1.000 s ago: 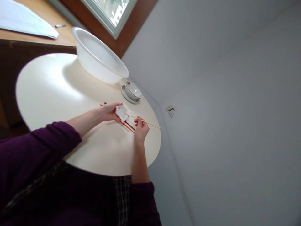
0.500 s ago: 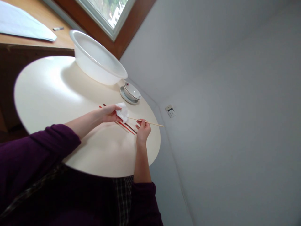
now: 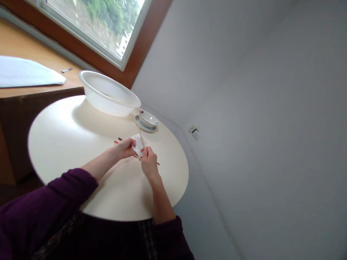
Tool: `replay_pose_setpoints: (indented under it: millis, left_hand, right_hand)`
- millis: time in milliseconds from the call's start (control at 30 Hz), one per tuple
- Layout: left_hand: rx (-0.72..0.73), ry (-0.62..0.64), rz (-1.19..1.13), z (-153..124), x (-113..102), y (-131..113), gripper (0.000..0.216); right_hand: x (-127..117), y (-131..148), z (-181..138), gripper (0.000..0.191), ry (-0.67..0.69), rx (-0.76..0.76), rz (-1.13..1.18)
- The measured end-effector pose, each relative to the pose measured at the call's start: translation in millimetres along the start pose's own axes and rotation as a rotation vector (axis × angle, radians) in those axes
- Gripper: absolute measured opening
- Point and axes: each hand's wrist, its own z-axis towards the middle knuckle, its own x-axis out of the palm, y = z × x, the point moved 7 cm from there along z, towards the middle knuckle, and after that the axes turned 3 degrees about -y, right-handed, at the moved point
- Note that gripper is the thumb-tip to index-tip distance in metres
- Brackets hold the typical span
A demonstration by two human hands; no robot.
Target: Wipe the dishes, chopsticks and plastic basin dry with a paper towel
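Note:
My left hand (image 3: 127, 148) is closed on a crumpled white cloth or tissue (image 3: 137, 144); which of the two I cannot tell. Pinched in the fingers of my right hand (image 3: 149, 160) is a pale wooden chopstick (image 3: 141, 136), pointing up and away from me, its lower end hidden by the fingers. It crosses in front of the white cloth. Beneath both hands several chopsticks lie on the table, among them a red chopstick (image 3: 116, 142) and a dark brown chopstick (image 3: 120, 139), mostly covered by the hands.
On the round white table (image 3: 121, 195) stand a large white basin (image 3: 108, 103) and, to its right, white bowls (image 3: 148, 118) on a plate (image 3: 138, 122). Behind at left, a wooden desk (image 3: 16, 39) bears a pale blue cloth (image 3: 29, 72) and a marker (image 3: 66, 70). A wall rises on the right.
The chopstick has swung from pointing right to pointing away from me. My right hand has moved left, close beside the cloth in my left hand. The camera view has tilted up.

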Motion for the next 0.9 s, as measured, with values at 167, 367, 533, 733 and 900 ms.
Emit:
replay_pose_setpoints:
  millis: [167,367,533,733,900]
  left_hand:
    - [0.097,0.030,-0.057,-0.6,1.5,-4.3,0.024]
    - [0.190,-0.129,-0.103,3.0,-11.8,-6.8,0.032]
    - [0.241,-0.218,-0.092,5.2,-23.1,-22.0,0.035]
    - [0.368,-0.338,-0.022,1.7,-25.3,-28.8,0.028]
    - [0.594,-0.459,0.087,-9.7,-27.7,-40.6,0.024]
  right_hand:
    - [11.5,1.2,7.7,0.027,0.097,0.042,-0.184]
    - [19.7,6.3,5.2,0.029,0.211,0.082,-0.360]
    - [18.4,13.5,-8.1,0.033,0.240,0.036,-0.401]
    - [0.2,13.2,-13.0,0.035,0.281,0.068,-0.448]
    - [-13.6,20.1,-13.9,0.035,0.302,0.060,-0.456]
